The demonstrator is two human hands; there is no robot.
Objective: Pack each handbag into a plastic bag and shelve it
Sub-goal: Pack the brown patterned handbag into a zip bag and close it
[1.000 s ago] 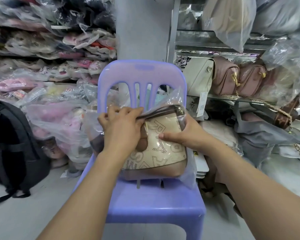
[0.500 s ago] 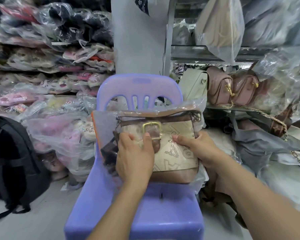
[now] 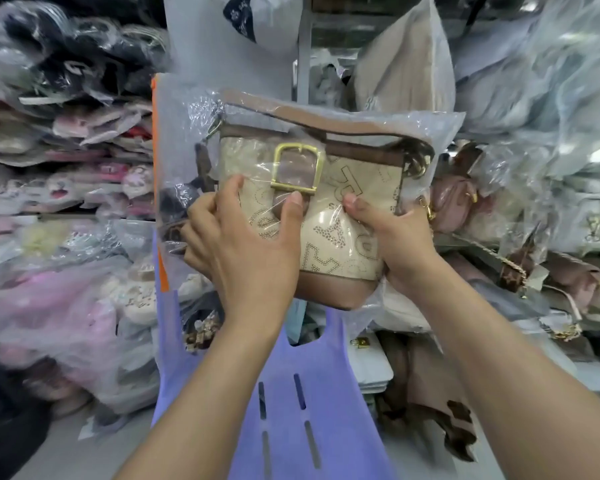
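Mid-frame above the chair, the handbag sits inside its plastic bag. The fingers of the left hand and right hand pinch its lower half. The slick plastic may slip, dropping it.

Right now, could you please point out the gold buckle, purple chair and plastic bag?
gold buckle point(image 3: 278, 164): head view, its left bar.
purple chair point(image 3: 281, 427): head view, surface between the slots.
plastic bag point(image 3: 184, 140): head view, clear upper-left part.
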